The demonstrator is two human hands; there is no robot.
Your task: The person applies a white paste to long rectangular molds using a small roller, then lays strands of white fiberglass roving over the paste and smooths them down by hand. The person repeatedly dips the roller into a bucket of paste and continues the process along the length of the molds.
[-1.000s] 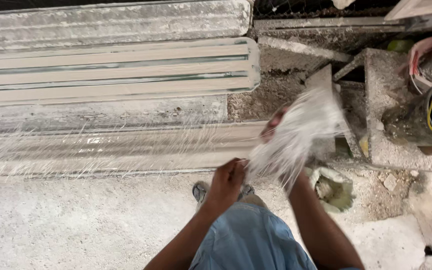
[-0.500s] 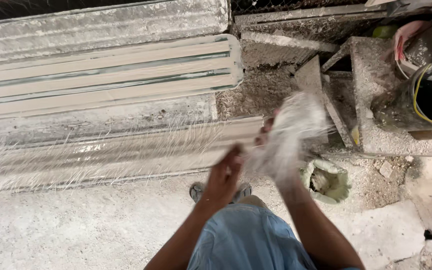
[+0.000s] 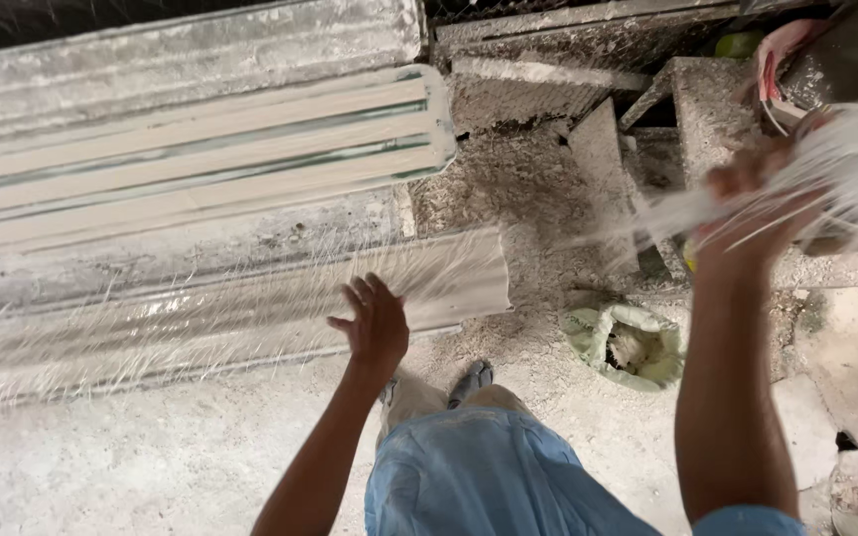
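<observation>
A long pale moulding (image 3: 230, 308) strewn with white fibres lay across the dusty floor (image 3: 101, 467) from nine o'clock to the centre, with a stack of ribbed white mouldings (image 3: 201, 149) above it at eleven o'clock. At two o'clock, the right hand (image 3: 747, 199) was closed around a blurred bundle of white fibres (image 3: 846, 169). The left hand (image 3: 374, 323) hovered open and empty, fingers spread, over the moulding's end. A small greenish bag (image 3: 628, 342) sat at four o'clock.
</observation>
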